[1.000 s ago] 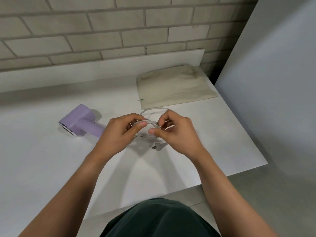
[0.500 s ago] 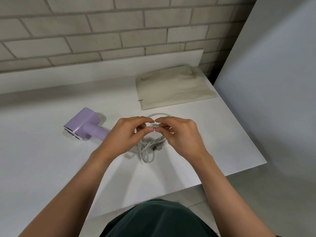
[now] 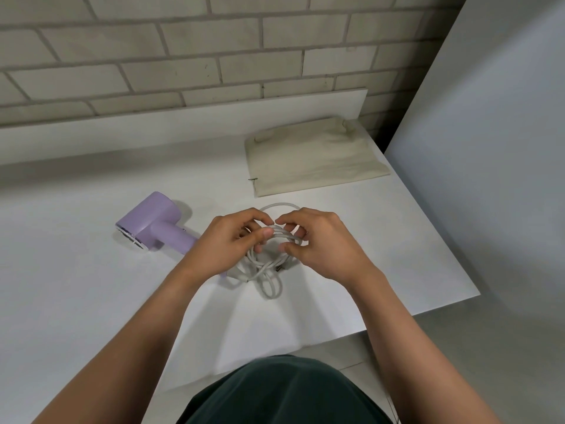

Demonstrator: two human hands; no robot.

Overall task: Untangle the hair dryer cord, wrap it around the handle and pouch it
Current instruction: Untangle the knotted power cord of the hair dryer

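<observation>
A lilac hair dryer (image 3: 153, 223) lies on its side on the white table (image 3: 91, 301), its handle pointing right toward my left hand. Its white cord (image 3: 269, 283) is bunched in tangled loops at the table's middle. My left hand (image 3: 223, 243) and my right hand (image 3: 321, 240) meet over the bundle, and each pinches strands of the cord between thumb and fingers. A loop hangs out below the hands and another arcs above them. The plug's prongs peek out under my right hand. A beige cloth pouch (image 3: 312, 157) lies flat behind the hands.
A brick wall and a low white backboard (image 3: 183, 123) close off the far side. A grey panel (image 3: 489, 148) stands along the table's right edge. The table's near-right corner (image 3: 470, 293) lies close to my right forearm.
Both hands have lowered slightly toward me with the cord. More of the tangled loops now spill out below the fingers. The hair dryer has shifted a little to the right.
</observation>
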